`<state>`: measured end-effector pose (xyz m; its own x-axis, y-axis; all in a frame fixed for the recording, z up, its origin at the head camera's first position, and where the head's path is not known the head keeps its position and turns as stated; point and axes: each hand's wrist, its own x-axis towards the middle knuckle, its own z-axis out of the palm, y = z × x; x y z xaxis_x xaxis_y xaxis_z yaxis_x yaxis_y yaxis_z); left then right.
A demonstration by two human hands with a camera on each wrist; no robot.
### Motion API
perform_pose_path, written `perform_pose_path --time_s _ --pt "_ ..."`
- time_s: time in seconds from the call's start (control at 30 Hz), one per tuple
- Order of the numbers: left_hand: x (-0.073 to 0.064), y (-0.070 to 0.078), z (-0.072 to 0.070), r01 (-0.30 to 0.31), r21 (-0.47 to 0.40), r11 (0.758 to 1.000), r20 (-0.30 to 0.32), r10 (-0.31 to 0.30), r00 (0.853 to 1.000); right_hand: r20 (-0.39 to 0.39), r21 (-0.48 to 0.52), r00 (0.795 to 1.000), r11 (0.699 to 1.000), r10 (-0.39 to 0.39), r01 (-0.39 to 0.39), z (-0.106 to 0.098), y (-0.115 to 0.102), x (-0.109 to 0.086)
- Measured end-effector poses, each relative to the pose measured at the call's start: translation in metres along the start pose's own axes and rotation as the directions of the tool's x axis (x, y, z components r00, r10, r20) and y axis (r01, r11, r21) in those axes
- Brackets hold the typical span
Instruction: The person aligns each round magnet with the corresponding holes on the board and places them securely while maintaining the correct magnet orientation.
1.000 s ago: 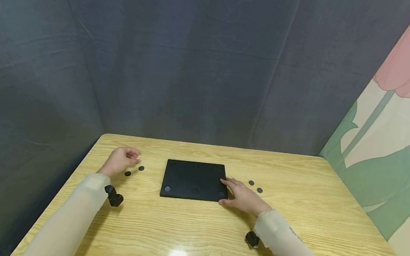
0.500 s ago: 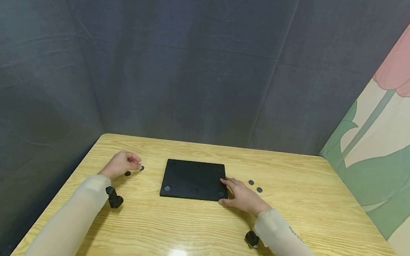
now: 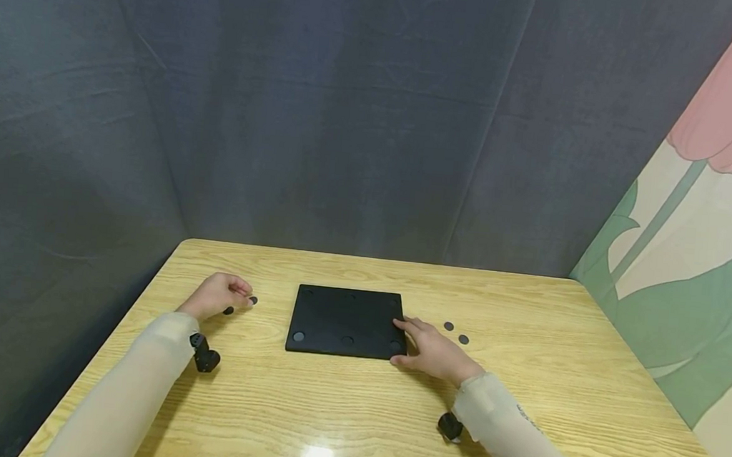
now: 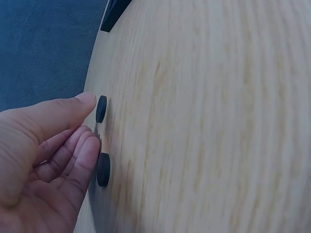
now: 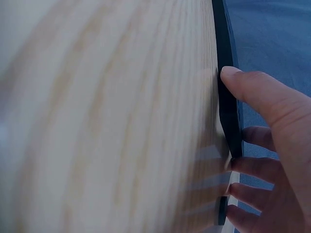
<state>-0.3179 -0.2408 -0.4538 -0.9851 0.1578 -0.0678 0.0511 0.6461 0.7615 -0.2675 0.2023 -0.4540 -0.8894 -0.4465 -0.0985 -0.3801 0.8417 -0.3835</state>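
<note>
A flat black rectangular board (image 3: 346, 320) with round spots along its near and far edges lies on the wooden table. My right hand (image 3: 430, 348) holds its near right corner, thumb (image 5: 243, 82) against the near edge and fingers at the right side. To the left, my left hand (image 3: 219, 296) hovers low beside two small black discs. In the left wrist view, one disc (image 4: 101, 109) stands right by the thumb tip, and the other disc (image 4: 103, 170) is beside the fingertips. Thumb and fingers are apart with nothing between them.
Two more dark discs, a farther one (image 3: 448, 326) and a nearer one (image 3: 463, 339), lie right of the board, close to the right hand. A dark curtain (image 3: 349, 112) hangs behind the table (image 3: 261, 407). A floral cloth (image 3: 710, 284) is at the right.
My left hand has lowered slightly toward the near side and over the two discs, partly covering them in the head view. The right hand and the board stay put.
</note>
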Motion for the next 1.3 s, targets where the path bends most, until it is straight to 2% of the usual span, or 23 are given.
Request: perform_pose_path --time_s 0.23,0.5,0.73,1.1,1.3 --pt "0.0035 -0.0021 0.002 0.011 0.016 1.0 -0.001 -0.011 1.0 -0.005 -0.001 1.0 1.0 0.006 -0.006 0.0005 -0.0004 -0.0007" --pt "0.0018 0.0036 0.0041 0.033 0.055 0.998 -0.011 -0.033 0.999 -0.004 0.001 1.0 1.0 0.007 -0.007 0.0005 -0.0002 -0.0015" --pt "0.0013 0.005 0.006 0.044 0.031 0.999 -0.015 -0.044 0.999 -0.006 -0.005 1.0 1.0 0.01 -0.01 -0.0001 -0.0007 -0.0014" --pt "0.0042 0.001 0.0086 0.033 0.034 0.999 -0.033 -0.032 0.999 0.003 -0.009 1.0 1.0 0.012 -0.012 -0.0011 -0.0032 -0.0018" --pt "0.0031 0.0029 0.0088 0.047 0.035 0.998 -0.034 -0.046 0.998 -0.004 -0.009 1.0 1.0 0.004 -0.004 0.0 -0.0021 -0.0013"
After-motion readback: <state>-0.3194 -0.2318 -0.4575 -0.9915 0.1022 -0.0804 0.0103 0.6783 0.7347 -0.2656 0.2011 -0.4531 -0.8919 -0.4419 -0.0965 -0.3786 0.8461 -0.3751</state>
